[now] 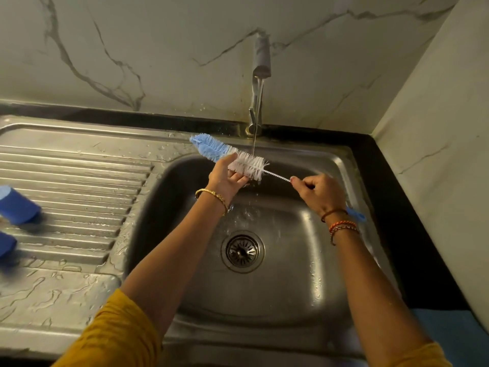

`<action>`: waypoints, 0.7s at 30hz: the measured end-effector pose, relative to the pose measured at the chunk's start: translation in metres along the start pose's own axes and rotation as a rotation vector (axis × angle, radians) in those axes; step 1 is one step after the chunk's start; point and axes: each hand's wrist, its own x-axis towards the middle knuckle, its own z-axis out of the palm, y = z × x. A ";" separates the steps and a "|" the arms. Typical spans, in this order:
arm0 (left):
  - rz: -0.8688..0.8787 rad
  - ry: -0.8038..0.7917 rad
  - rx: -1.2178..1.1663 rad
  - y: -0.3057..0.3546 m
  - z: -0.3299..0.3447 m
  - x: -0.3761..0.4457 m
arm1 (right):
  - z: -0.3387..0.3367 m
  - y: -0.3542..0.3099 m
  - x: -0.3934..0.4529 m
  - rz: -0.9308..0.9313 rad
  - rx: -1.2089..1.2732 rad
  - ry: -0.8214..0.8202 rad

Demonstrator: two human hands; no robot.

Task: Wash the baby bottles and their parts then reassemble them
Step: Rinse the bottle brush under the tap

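A long bottle brush [211, 149] with blue and white bristles lies across the air above the steel sink [330, 260], under a thin stream of water from the tap [260, 64]. My right hand [320, 194] is shut on its twisted wire stem, and the blue handle end sticks out behind my wrist. My left hand [225, 178] cups the white bristles from below, fingers curled round them. Two blue bottle parts [18, 205] lie on the ribbed drainboard at the far left, partly cut off by the frame edge.
The wet steel drainboard [79, 181] stretches left of the basin. A round drain strainer [242, 251] sits in the basin floor. Marble wall runs behind and to the right, with a black counter edge [412, 234] along the right side.
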 end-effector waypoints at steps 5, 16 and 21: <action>0.012 0.019 -0.017 -0.003 -0.008 0.000 | 0.000 0.008 -0.007 0.049 -0.032 -0.021; -0.015 -0.008 0.040 -0.017 -0.004 -0.008 | -0.015 0.021 -0.021 0.113 -0.078 0.050; -0.013 -0.020 0.082 -0.023 0.002 -0.012 | -0.024 0.024 -0.029 0.131 -0.100 0.087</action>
